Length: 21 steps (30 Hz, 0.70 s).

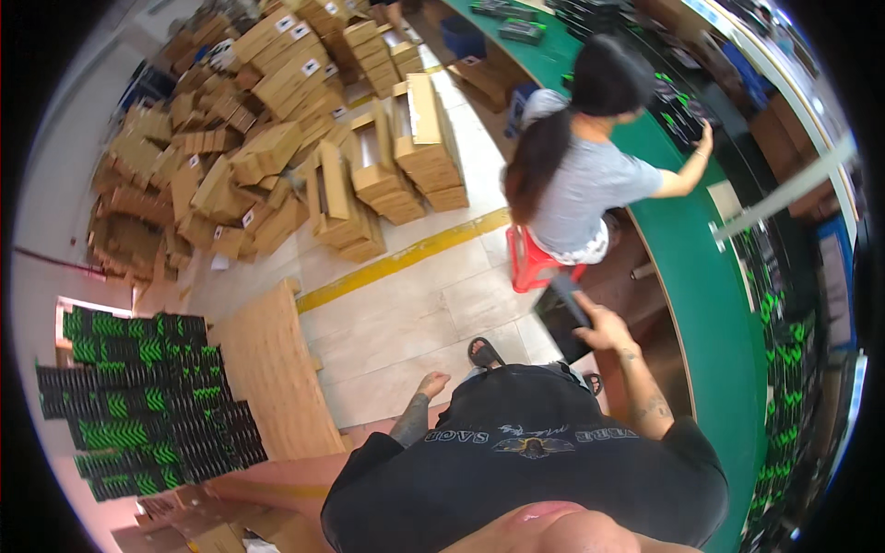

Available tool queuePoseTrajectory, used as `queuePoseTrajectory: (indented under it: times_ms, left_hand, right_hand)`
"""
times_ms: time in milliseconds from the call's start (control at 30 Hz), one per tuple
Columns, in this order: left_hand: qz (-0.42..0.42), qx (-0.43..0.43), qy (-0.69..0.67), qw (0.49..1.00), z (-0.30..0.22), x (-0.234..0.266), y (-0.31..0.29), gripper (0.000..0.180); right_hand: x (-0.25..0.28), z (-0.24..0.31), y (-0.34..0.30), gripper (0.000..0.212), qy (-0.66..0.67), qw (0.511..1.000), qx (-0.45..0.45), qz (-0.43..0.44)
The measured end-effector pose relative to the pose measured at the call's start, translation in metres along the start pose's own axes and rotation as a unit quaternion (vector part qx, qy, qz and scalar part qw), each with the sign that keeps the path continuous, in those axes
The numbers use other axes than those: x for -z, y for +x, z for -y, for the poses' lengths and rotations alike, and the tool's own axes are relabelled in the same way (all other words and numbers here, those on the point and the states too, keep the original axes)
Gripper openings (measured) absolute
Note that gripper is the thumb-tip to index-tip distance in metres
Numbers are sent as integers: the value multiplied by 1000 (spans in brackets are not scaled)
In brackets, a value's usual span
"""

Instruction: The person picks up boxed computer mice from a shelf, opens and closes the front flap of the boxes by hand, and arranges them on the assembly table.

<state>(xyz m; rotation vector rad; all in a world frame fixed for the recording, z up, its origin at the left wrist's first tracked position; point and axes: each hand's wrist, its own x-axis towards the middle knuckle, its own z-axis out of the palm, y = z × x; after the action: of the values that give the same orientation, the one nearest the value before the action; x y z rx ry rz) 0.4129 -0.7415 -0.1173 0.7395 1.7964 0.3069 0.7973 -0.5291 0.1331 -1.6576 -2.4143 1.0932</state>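
My right hand (604, 330) is closed on the edge of a flat dark box-like thing (569, 300), whose exact kind I cannot make out. It is held low beside the green workbench (687, 304), behind the seated co-worker. My left hand (433, 383) hangs low over the floor, loosely closed, with nothing visible in it. Nearest to that hand are my sandalled foot (484, 352) and a pale wooden board (267, 369) to the left.
A co-worker (581, 175) on a red stool (530, 263) reaches over the bench toward black-and-green packages (678, 111). Brown cartons (267, 157) are piled at the far left. Black-and-green packs (152, 405) stand stacked at the left. A yellow line (396, 261) crosses the tiled floor.
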Motion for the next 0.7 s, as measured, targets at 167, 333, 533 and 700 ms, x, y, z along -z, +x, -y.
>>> queuePoseTrajectory:
  times_ms: [167,333,533,700]
  left_hand:
    - [-117,109,-91,983,55,81,-10,40]
    - [-234,72,-170,955,65,110,-18,36]
    - [-132,143,-265,944,33,83,1,32]
    - [16,-45,223,974,47,88,2,33]
  right_hand:
    - [-41,151,76,70,-36,962,199,181]
    - [-77,138,153,73,354,878,160,279]
    - [-96,125,232,70,410,901,-117,77]
    - [-61,134,307,68,522,829,-186,78]
